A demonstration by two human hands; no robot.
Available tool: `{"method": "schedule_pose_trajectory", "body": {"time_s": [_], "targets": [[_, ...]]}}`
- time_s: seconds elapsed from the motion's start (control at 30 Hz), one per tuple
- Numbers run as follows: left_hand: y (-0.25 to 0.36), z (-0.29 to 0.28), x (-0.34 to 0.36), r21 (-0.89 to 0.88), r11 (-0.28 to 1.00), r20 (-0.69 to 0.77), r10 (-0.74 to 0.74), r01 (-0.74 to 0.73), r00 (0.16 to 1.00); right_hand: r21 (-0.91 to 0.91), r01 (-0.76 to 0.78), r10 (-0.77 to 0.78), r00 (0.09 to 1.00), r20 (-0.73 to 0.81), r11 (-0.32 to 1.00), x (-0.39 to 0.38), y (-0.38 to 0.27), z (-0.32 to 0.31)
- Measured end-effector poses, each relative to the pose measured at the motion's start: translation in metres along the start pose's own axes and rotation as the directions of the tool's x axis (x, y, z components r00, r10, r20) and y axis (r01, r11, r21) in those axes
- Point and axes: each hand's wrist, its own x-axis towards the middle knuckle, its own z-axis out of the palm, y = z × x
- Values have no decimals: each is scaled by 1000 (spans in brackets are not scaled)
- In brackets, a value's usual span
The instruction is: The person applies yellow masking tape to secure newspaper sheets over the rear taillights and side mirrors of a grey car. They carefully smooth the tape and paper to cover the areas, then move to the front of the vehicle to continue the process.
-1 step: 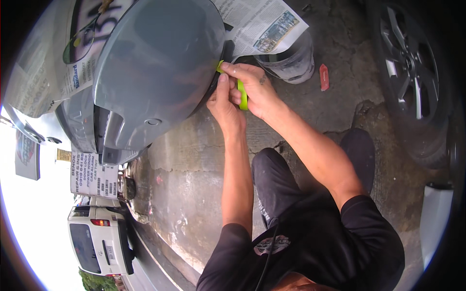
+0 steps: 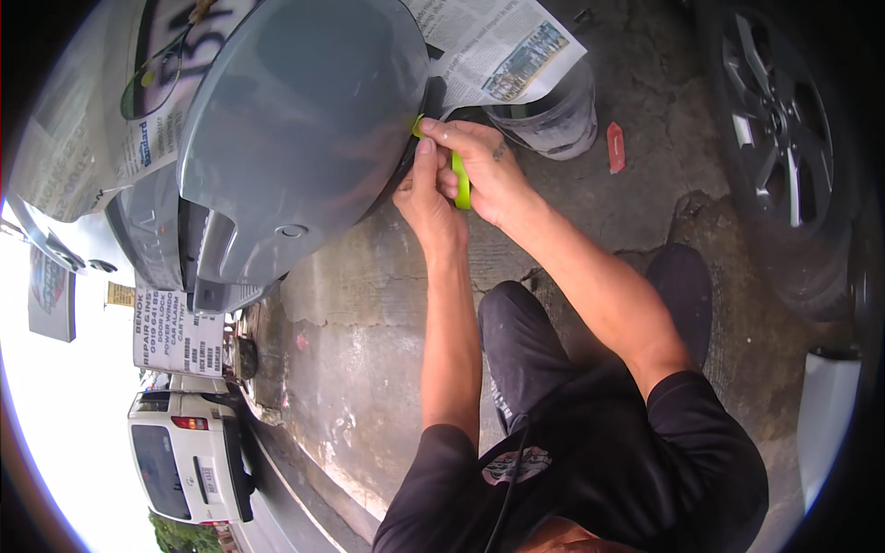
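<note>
A glossy grey car bumper [image 2: 286,120] takes up the upper left. At its right edge, my right hand [image 2: 487,166] pinches a strip of green masking tape [image 2: 418,125] between thumb and finger. More of the green tape [image 2: 462,181] shows below the right palm, probably the roll. Close against the right hand, my left hand [image 2: 430,195] has its thumb raised to the strip and its fingers curled in at the bumper's edge. The overlapping fingers partly hide the tape and its contact with the edge.
Newspaper [image 2: 502,55] hangs from the bumper's far side over a stained bucket [image 2: 553,115]. A red packet-like piece [image 2: 616,147] lies on the concrete floor [image 2: 350,323]. A car wheel [image 2: 779,120] stands at the right. A white van [image 2: 184,456] is on the road at lower left.
</note>
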Motion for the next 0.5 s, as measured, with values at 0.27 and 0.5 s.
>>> {"method": "schedule_pose_trajectory", "body": {"time_s": [0.27, 0.5], "targets": [[11, 25, 0, -18, 998, -147, -58, 56, 987, -202, 101, -113, 992, -51, 974, 2, 1, 0], [14, 33, -2, -72, 995, -154, -81, 70, 985, -553, 113, -160, 986, -38, 826, 1, -19, -3]]}}
